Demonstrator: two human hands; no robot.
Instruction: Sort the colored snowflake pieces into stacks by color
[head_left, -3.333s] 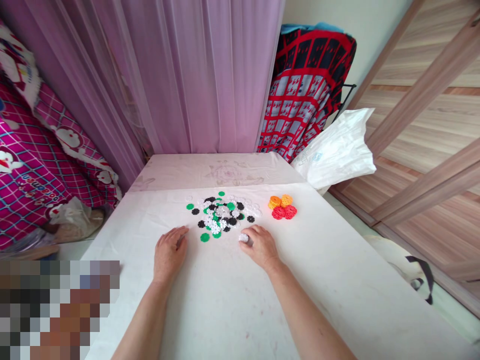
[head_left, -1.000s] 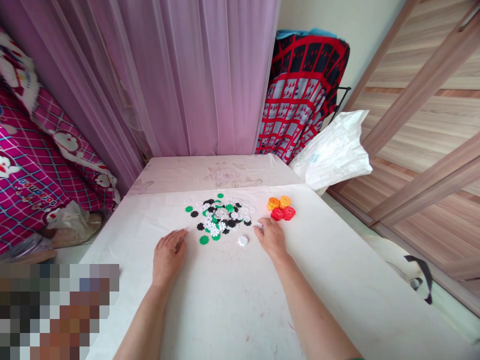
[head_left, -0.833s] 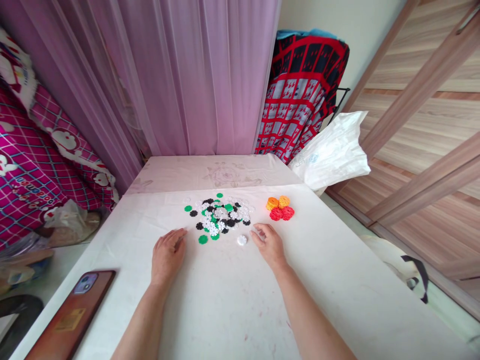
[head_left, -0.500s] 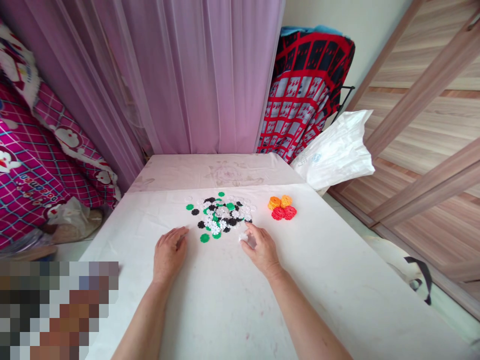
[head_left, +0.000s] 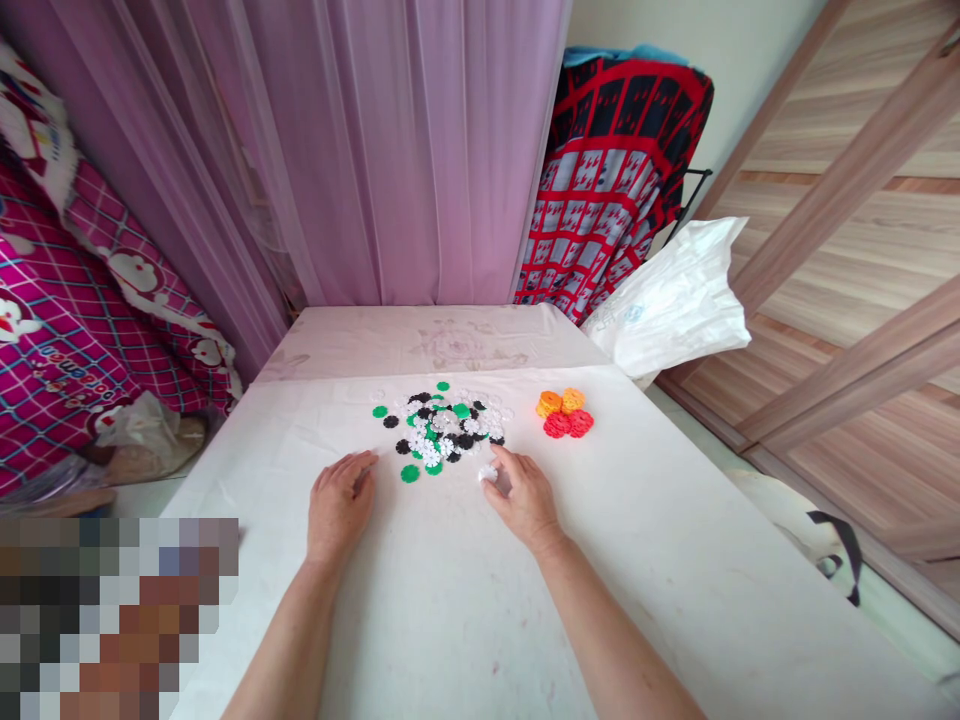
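Observation:
A loose pile of notched, flower-shaped plastic discs (head_left: 444, 420) in white, black, green and clear lies mid-table. My left hand (head_left: 342, 490) rests on the table just left of the pile, its fingers slightly curled and spread, holding nothing. To the right of the pile, my right hand (head_left: 523, 497) has some white discs (head_left: 487, 473) between thumb and index finger; how many is too small to tell. One green disc (head_left: 410, 474) lies apart, nearer to me, between the hands. Beyond my right hand are stacks of orange discs (head_left: 550, 403) and red discs (head_left: 577, 424).
A pale cloth covers the table (head_left: 450, 620). Past its far edge hangs a purple curtain (head_left: 420, 150). A white plastic bag (head_left: 667, 300) stands at the right edge, near a wooden wardrobe (head_left: 847, 250). Pink checked fabric (head_left: 97, 300) hangs at left.

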